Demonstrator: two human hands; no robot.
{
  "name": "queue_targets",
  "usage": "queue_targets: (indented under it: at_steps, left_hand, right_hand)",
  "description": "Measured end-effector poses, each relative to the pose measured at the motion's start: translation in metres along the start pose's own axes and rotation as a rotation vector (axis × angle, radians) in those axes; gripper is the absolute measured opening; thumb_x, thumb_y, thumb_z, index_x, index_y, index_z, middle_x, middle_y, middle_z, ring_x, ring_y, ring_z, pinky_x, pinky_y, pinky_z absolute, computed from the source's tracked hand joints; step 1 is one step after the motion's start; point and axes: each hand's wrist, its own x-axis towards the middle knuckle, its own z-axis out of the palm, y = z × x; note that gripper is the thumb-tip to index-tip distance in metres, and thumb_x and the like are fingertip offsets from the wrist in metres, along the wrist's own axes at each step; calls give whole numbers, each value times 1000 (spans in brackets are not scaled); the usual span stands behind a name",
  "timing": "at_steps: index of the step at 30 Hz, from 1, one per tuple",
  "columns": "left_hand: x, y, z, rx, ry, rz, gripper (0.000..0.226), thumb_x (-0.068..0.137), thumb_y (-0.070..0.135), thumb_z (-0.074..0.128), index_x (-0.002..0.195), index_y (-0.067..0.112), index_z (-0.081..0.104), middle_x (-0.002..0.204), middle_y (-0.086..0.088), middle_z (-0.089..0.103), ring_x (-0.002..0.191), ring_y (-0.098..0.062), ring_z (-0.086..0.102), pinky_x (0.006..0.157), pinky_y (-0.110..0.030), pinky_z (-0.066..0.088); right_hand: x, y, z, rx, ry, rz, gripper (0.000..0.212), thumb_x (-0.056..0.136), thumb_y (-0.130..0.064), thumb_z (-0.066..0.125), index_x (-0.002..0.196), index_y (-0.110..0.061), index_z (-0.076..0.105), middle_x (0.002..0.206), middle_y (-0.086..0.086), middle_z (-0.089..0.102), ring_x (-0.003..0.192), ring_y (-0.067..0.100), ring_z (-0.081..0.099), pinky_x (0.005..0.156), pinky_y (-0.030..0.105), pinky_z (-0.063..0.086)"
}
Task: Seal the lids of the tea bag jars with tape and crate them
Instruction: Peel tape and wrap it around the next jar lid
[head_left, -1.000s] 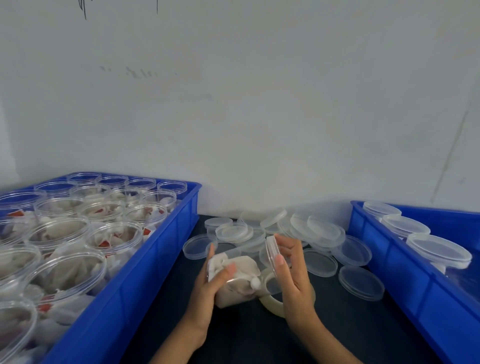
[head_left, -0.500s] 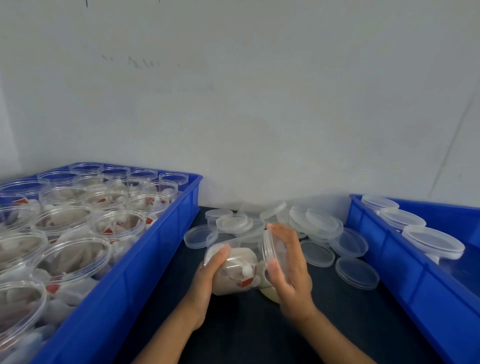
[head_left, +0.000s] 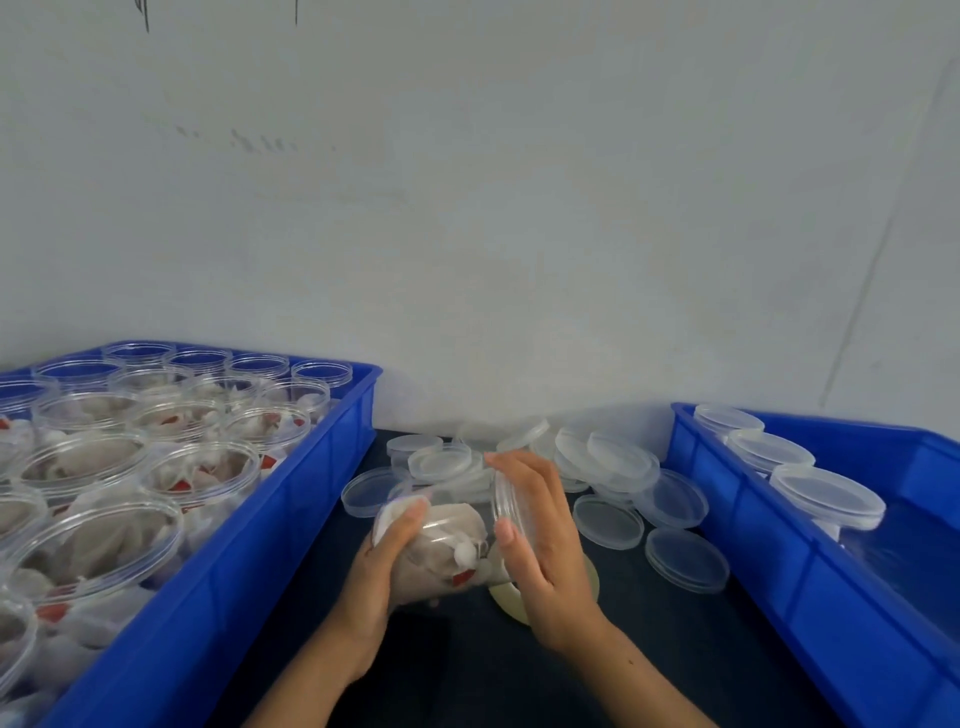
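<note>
A clear jar of tea bags lies on its side between both hands, over the dark table. My left hand grips the jar's body from the left. My right hand curls round the clear lid at the jar's mouth on the right. A roll of tape lies flat on the table beneath my right hand, mostly hidden. The blue crate on the left holds several open jars of tea bags. The blue crate on the right holds three lidded jars along its far side.
A heap of loose clear lids covers the table's far part between the two crates, against a white wall. Two more lids lie close to the right crate. Dark table surface shows in front of the hands.
The lid, held apart from the jar a second ago, now sits at the jar's mouth under my right hand. The jar has turned slightly in my left hand.
</note>
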Motion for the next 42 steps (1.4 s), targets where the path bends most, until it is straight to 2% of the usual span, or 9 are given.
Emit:
queue_targets:
  at_steps: [3,10,14,17,24,28,32,36,42]
  left_hand:
    - [0,1,2,28,38,9,60,65,56,75,117,29,60,104,-3,73,94,-20,70,76,-35,56]
    - [-8,-1,4,423,29,380,67,62,55,72,121,40,43,107,25,51,100,-2,58,78,-24,55]
    - [-3,-1,3,146,30,213,72,55,60,69,119,31,55,110,14,65,97,-5,65,77,-23,56]
    - [-3,-3,1,-15,1,12,72,60,57,71,122,23,60,111,-7,71,102,-26,68,93,-51,53]
    - [-11,2,12,268,40,356,68,61,47,75,120,29,47,104,20,57,98,-4,62,71,-20,56]
    - [-5,0,12,53,123,157,59,66,51,69,118,28,56,110,6,67,99,-10,65,79,-23,51]
    - [-4,-4,9,-84,81,-74,55,70,58,67,117,31,58,105,-7,73,91,-24,70,68,-35,55]
    - [-7,-6,14,101,172,81,52,70,56,75,113,35,55,108,7,67,95,-6,65,76,-23,52]
    - [-8,-4,17,173,165,255,50,68,46,69,113,30,54,98,15,65,85,9,63,65,-4,45]
  right_hand:
    - [1,1,2,15,43,68,40,96,-49,38,127,-29,53,123,-10,51,118,18,52,96,24,42]
    - [16,-3,-6,523,-32,949,33,102,-44,35,105,-26,62,103,3,65,77,12,71,58,34,59]
    - [8,-6,-3,391,-109,496,36,104,-46,25,139,-42,34,150,-10,37,139,8,37,102,13,38]
    - [-2,1,-2,93,-117,112,47,98,-39,31,142,-25,39,142,-9,43,136,12,38,107,16,31]
    - [22,-1,-18,627,-116,942,52,92,-64,29,117,-30,60,113,8,68,93,22,71,69,40,59]
    - [22,-4,-13,442,-11,628,50,99,-49,17,142,-34,37,151,-4,37,131,9,40,114,38,31]
    - [6,2,-5,153,-181,367,46,99,-39,36,144,-30,35,145,-18,37,135,-4,32,110,17,30]
    - [9,2,-4,252,-86,500,26,101,-44,36,124,-40,49,131,-13,48,115,-13,45,87,4,40]
    - [13,1,-6,114,-2,442,23,102,-44,30,106,-42,53,106,-16,56,108,10,51,89,17,41]
